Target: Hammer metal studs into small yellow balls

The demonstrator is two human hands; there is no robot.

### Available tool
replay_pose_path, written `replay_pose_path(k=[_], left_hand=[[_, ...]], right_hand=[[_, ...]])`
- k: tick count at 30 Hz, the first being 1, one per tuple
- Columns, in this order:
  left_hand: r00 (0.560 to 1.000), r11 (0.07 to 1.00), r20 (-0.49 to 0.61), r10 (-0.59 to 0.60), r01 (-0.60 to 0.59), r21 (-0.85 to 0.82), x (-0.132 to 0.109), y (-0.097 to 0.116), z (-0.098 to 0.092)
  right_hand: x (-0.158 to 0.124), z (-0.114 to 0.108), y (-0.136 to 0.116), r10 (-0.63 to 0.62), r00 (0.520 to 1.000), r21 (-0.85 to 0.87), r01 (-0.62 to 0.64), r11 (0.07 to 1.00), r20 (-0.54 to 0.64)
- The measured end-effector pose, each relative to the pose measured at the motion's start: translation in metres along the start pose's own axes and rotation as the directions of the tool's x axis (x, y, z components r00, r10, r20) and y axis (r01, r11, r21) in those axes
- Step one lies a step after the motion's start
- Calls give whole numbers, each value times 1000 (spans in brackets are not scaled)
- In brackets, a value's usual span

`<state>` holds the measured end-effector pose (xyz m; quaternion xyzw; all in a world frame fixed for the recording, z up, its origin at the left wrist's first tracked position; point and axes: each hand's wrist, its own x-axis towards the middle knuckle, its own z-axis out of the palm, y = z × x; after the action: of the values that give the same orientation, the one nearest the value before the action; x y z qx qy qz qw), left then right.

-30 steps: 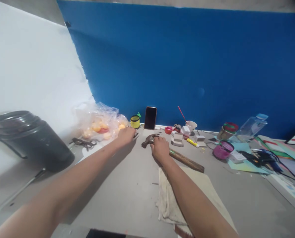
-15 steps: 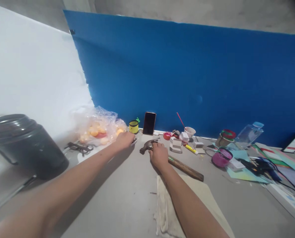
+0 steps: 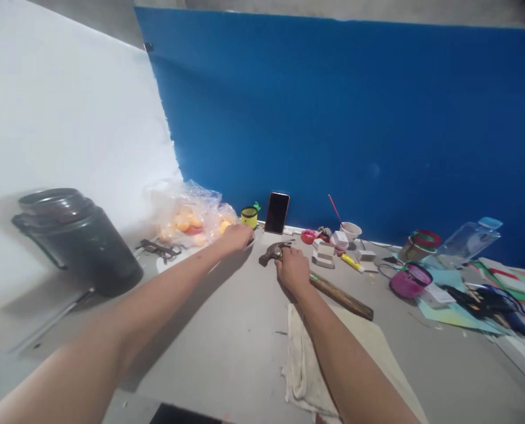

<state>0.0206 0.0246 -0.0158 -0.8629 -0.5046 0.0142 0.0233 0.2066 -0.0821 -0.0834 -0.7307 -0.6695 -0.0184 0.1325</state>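
Note:
A claw hammer point(image 3: 342, 296) with a wooden handle lies on the grey table, its metal head towards the left. My right hand point(image 3: 294, 272) is closed over the handle just behind the head, hiding that stretch of it. Further forward and to the left, my left hand point(image 3: 238, 238) reaches out with bent fingers, closed on something small; only a pale, shiny edge shows beside the fingertips. Just beyond that hand stands a yellow mesh cup point(image 3: 249, 218). A folded cream cloth point(image 3: 359, 347) lies under my right forearm.
A dark jar point(image 3: 86, 241) and a plastic bag of orange balls point(image 3: 185, 218) stand on the left. A phone point(image 3: 277, 213) leans against the blue panel point(image 3: 333, 118). Small boxes, a white bowl point(image 3: 351, 230), a pink mesh cup point(image 3: 409, 281) and a clear bottle point(image 3: 469, 241) are on the right.
The head view has turned slightly left and down, so everything sits further right and higher in the picture. Both hands keep about the same places beside the hammer and the yellow cup.

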Motion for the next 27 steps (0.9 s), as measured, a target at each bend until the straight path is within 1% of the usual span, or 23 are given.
replay_pose_path(k=[3,8,12,16,19,24,27], left_hand=[[1000,1000,4,1,-1,9,1,0,2],[999,999,-3,40,-40,30,3,-5,7],[998,998,-26,62,-62,5,1,-5,9],[997,999,-67,32,-34,-38,-1,-2,9],[998,998,-54,17,-20,-54,-4,-1,9],[999,998,-16,38,-39,-53,-7,-1,8],[1000,999,6,11,-11,-38,-6,3,6]], right_hand=[[0,0,1,-3,1000,2,3,1000,-2],[-1,-3,-1,0,1000,12,1,1000,-9],[-1,-4,-2,7,1000,-9,-7,1000,-9],[-2,-6,-1,-16,1000,-23,16,1000,-15],[-4,-7,1,-41,999,-34,41,999,-1],[-2,3,8,-45,999,-78,44,996,-7],[0,11,11,-70,997,-98,67,993,-25]])
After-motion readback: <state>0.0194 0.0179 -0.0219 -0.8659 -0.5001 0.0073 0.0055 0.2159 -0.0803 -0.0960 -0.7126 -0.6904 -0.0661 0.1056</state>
